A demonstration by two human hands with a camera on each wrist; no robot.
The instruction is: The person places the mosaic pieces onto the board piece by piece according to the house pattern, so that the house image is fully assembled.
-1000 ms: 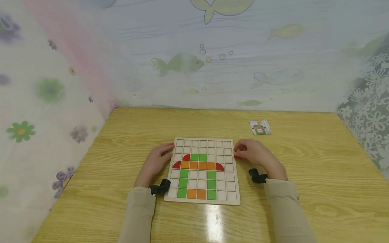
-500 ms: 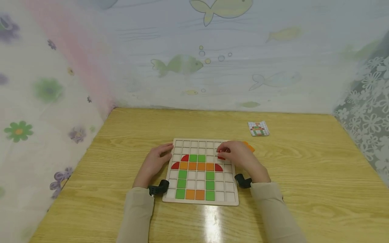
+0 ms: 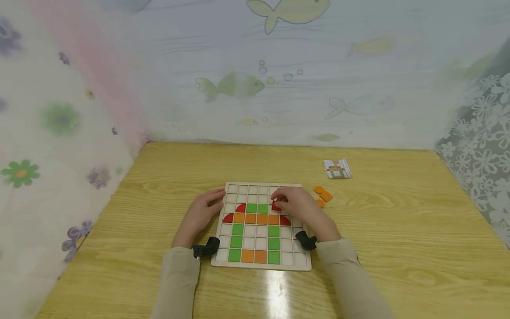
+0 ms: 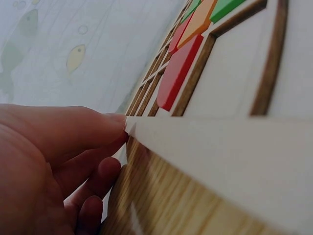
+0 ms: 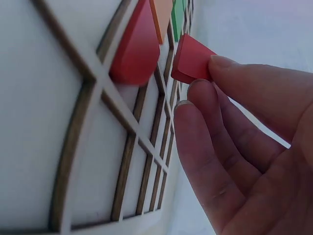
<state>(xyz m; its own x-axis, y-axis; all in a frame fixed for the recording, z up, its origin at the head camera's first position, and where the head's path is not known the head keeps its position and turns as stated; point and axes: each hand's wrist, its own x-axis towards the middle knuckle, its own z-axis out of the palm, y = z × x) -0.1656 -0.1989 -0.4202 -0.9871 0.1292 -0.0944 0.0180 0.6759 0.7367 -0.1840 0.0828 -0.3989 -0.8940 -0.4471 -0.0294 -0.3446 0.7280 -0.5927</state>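
A wooden grid board (image 3: 260,267) lies flat, with green, orange and red tiles set in some of its squares. My right hand (image 3: 304,208) pinches a red quarter-round tile (image 5: 193,58) between thumb and fingers. In the head view, that tile (image 3: 276,206) is over the board, right of the green tiles (image 3: 256,208) in the upper row. A seated red tile (image 3: 284,220) lies just below it. My left hand (image 3: 199,217) rests beside the board, its fingertips touching the left edge. The left wrist view shows the thumb (image 4: 73,129) against that edge.
Loose orange pieces (image 3: 326,196) lie on the table (image 3: 398,221) just right of the board. Behind them is a small pattern card (image 3: 337,169) with a coloured grid figure. A printed curtain (image 3: 223,44) hangs at the table's far edge.
My right hand has moved left from beside the board to over it, carrying the red tile. The loose orange pieces have come into sight. My left hand has stayed at the board's edge.
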